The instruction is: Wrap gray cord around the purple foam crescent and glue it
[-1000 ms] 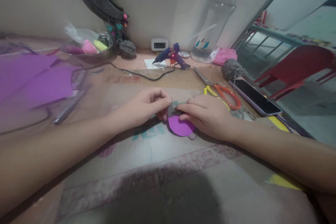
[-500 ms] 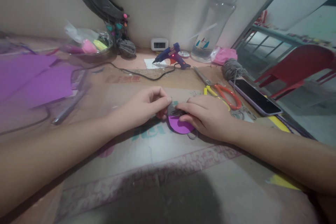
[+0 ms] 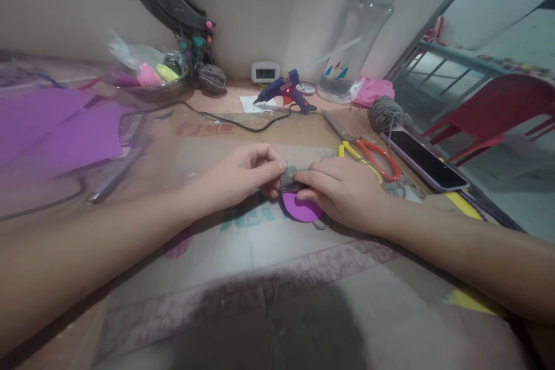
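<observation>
A round purple piece [image 3: 302, 208] lies between my two hands, its upper part covered by grey yarn [image 3: 289, 180]. My left hand [image 3: 255, 172] pinches the yarn at the piece's upper left edge with thumb and index finger. From the right, my right hand [image 3: 340, 193] presses its closed fingers on the yarn and the purple piece. A small loop of grey yarn shows beneath the piece's lower right edge. The fingertips of my right hand partly hide the yarn.
Behind my hands lie a blue glue gun [image 3: 284, 92] with its cord and orange-handled scissors [image 3: 377, 159]. A grey yarn ball [image 3: 387, 114] and a phone [image 3: 427, 161] are at the right, purple sheets [image 3: 65, 127] at the left. A bottle [image 3: 355, 40] stands at the back.
The whole view has shifted slightly. Both hands keep nearly the same hold on the yarn and the purple piece.
</observation>
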### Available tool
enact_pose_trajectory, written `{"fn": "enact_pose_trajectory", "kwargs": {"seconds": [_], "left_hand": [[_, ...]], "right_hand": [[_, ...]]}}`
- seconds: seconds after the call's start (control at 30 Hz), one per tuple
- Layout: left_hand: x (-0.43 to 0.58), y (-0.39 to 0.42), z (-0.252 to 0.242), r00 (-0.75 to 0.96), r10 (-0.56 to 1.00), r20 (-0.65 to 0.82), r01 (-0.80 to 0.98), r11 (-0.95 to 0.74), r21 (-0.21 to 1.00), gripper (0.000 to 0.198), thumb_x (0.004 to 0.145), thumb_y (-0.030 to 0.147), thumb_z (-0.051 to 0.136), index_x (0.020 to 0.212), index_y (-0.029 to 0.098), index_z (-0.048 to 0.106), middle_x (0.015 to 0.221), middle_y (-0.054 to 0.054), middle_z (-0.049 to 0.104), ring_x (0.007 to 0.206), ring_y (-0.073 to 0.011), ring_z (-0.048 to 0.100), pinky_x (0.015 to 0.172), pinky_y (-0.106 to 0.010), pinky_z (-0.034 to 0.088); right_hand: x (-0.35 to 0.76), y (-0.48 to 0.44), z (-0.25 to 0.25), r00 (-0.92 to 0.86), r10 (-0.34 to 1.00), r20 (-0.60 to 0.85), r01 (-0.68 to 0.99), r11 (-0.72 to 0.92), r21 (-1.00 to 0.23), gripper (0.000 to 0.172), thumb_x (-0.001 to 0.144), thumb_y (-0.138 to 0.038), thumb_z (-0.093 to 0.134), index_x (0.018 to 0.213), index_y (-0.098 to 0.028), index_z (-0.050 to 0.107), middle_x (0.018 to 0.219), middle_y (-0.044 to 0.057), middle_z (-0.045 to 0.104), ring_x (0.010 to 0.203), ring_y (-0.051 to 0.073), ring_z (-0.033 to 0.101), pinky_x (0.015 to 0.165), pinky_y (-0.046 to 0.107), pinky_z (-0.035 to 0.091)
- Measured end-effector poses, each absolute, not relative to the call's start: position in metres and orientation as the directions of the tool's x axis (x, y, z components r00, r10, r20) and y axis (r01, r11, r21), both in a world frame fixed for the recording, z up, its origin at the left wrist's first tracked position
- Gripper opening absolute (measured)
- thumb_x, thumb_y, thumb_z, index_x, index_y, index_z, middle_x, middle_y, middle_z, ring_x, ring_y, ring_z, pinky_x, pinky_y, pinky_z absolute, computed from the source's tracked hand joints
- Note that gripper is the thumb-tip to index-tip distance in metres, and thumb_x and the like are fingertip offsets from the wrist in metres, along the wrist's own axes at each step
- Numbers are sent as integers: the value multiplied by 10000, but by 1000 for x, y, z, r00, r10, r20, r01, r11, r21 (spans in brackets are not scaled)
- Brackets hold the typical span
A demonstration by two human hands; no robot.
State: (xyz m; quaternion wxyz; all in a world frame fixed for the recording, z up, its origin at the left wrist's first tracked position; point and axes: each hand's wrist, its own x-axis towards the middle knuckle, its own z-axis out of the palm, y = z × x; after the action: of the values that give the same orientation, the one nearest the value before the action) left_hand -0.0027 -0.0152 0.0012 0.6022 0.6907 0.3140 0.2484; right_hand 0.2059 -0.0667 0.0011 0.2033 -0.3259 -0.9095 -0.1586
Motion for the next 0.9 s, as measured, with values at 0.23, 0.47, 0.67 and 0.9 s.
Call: {"fn": "enact_pose_trajectory", "kwargs": {"seconds": [0.23, 0.47, 0.67, 0.9], "left_hand": [[-2, -15, 1, 676, 735, -59, 137, -47, 989, 151, 894, 233, 512, 762, 167, 545, 586, 35, 622, 550, -94, 602, 566, -216, 449], [-3, -16, 3, 691, 720, -60, 128, -40, 991, 142, 899, 239, 511, 780, 169, 547, 600, 31, 632, 564, -96, 603, 580, -222, 450], [-4, -15, 1, 682, 730, -40, 134, -71, 988, 154, 899, 267, 521, 781, 173, 546, 611, 37, 615, 580, -97, 598, 583, -222, 444], [-3, -16, 2, 681, 731, -40, 141, -77, 987, 159, 905, 257, 510, 774, 172, 538, 605, 43, 614, 577, -90, 595, 584, -214, 441]], "right_hand": [[206, -67, 2, -710, 528, 467, 651, 745, 147, 324, 988, -346, 438, 962, -113, 662, 709, 47, 630, 642, 150, 548, 604, 273, 345], [205, -65, 3, -719, 519, 463, 640, 754, 149, 338, 995, -345, 425, 927, -119, 666, 677, 36, 620, 615, 142, 545, 585, 270, 338], [205, -67, 3, -694, 530, 488, 654, 747, 120, 388, 999, -396, 400, 960, -122, 672, 695, 40, 644, 630, 144, 572, 588, 261, 370], [206, -67, 3, -695, 531, 485, 658, 742, 130, 383, 994, -393, 414, 959, -116, 675, 696, 44, 648, 631, 145, 573, 589, 262, 364]]}}
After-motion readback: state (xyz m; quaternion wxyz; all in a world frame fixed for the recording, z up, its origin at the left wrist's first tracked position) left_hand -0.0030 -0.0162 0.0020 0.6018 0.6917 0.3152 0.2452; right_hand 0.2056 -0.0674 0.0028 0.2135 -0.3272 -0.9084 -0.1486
